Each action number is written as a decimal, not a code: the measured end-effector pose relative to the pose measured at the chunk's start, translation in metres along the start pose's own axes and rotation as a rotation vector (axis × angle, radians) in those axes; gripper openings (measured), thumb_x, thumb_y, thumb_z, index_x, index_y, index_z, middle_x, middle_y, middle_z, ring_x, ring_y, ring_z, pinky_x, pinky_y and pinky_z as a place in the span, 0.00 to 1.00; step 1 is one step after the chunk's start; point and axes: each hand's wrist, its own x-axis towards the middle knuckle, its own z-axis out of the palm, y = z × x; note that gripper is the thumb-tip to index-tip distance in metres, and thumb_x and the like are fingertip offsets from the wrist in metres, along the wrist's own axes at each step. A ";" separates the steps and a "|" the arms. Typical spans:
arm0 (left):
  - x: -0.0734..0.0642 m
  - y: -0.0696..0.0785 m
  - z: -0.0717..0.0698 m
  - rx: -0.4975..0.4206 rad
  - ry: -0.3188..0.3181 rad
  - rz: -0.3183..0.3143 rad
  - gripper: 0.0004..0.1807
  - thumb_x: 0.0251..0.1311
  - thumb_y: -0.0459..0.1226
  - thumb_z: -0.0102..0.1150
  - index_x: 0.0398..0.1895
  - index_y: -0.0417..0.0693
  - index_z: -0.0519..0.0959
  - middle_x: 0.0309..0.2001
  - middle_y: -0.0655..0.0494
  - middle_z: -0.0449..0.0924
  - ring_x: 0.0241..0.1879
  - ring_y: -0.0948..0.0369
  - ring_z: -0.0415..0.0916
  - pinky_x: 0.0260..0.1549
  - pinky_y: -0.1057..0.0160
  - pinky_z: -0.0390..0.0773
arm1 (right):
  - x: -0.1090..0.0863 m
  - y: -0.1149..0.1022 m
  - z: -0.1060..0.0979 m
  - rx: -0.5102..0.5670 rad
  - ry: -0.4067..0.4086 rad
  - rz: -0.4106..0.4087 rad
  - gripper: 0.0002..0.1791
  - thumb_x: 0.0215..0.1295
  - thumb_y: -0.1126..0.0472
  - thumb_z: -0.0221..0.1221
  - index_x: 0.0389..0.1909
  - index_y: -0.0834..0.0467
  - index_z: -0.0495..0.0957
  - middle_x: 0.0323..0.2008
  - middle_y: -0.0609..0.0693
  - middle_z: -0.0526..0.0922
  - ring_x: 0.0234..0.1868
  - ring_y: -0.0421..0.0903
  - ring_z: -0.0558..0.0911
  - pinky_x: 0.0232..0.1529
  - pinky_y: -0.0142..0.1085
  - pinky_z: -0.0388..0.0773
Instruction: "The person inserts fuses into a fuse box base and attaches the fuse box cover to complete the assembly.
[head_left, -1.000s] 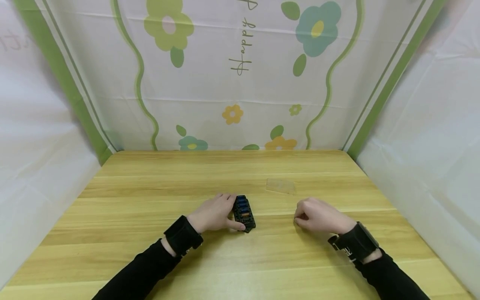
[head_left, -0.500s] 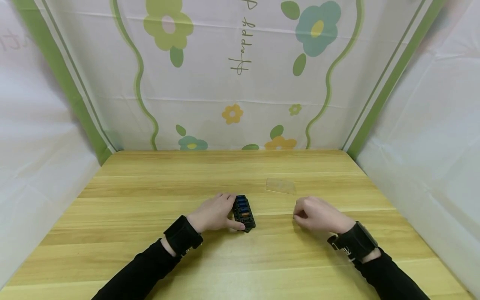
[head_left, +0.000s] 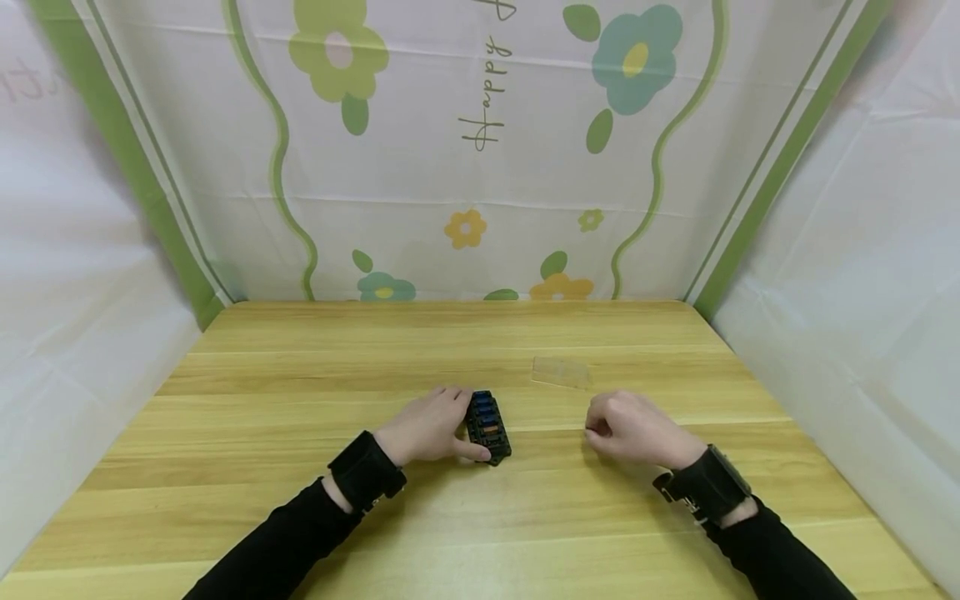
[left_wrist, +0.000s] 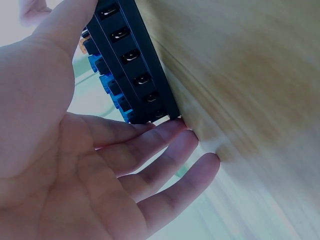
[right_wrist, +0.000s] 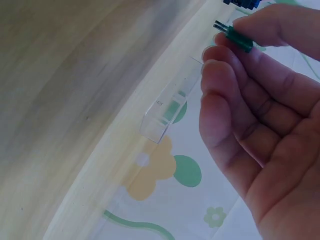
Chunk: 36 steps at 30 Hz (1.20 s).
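On the wooden table lies a black fuse box [head_left: 495, 442], with several blue blade fuses and an orange one seated along its top. My left hand [head_left: 429, 429] holds it by its two ends, thumb at the near end and fingertips at the far end. The left wrist view shows the side of the fuse box [left_wrist: 137, 65] with a row of metal terminals. To its right is my right hand [head_left: 637, 429], apart from the box. In the right wrist view, thumb and index finger pinch a green blade fuse [right_wrist: 240, 40], its two metal prongs sticking out.
A clear plastic cover [head_left: 561, 372] lies on the table [head_left: 375, 533] beyond and between the hands. White cloth [head_left: 420, 167] with printed flowers hangs behind the table, and plain white cloth hangs at both sides.
My right hand has shifted very slightly to the left. The left hand and the fuse box stay in place.
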 end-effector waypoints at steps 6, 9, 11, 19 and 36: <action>0.000 -0.002 0.001 -0.007 0.004 0.005 0.56 0.54 0.67 0.61 0.73 0.34 0.60 0.66 0.37 0.66 0.66 0.43 0.62 0.61 0.47 0.68 | 0.002 0.000 0.003 0.004 0.067 -0.046 0.05 0.58 0.67 0.66 0.28 0.53 0.84 0.26 0.37 0.76 0.24 0.30 0.71 0.24 0.27 0.73; 0.000 -0.001 0.002 -0.010 -0.001 0.006 0.55 0.55 0.67 0.60 0.73 0.35 0.60 0.66 0.37 0.66 0.66 0.44 0.62 0.61 0.48 0.67 | 0.002 -0.001 0.004 0.015 0.087 -0.055 0.04 0.60 0.67 0.67 0.30 0.54 0.85 0.28 0.38 0.77 0.26 0.31 0.73 0.25 0.28 0.74; 0.001 -0.001 0.002 -0.009 -0.002 0.009 0.55 0.55 0.67 0.60 0.73 0.35 0.60 0.66 0.37 0.65 0.67 0.44 0.62 0.62 0.48 0.67 | 0.003 -0.002 0.004 0.026 0.102 -0.068 0.04 0.60 0.67 0.67 0.31 0.55 0.86 0.29 0.39 0.77 0.26 0.31 0.73 0.26 0.29 0.74; 0.003 -0.003 0.003 -0.010 -0.003 0.009 0.56 0.55 0.67 0.60 0.73 0.34 0.59 0.67 0.37 0.65 0.67 0.43 0.61 0.62 0.48 0.66 | 0.015 -0.011 0.003 0.037 0.146 -0.136 0.02 0.64 0.65 0.66 0.33 0.55 0.87 0.30 0.41 0.78 0.27 0.32 0.74 0.27 0.29 0.74; 0.003 -0.003 0.002 0.021 -0.003 0.001 0.57 0.54 0.69 0.58 0.73 0.34 0.60 0.66 0.37 0.66 0.65 0.45 0.64 0.61 0.49 0.68 | 0.041 -0.043 0.005 0.063 0.149 -0.182 0.03 0.64 0.65 0.66 0.33 0.54 0.85 0.29 0.42 0.78 0.27 0.33 0.75 0.28 0.29 0.75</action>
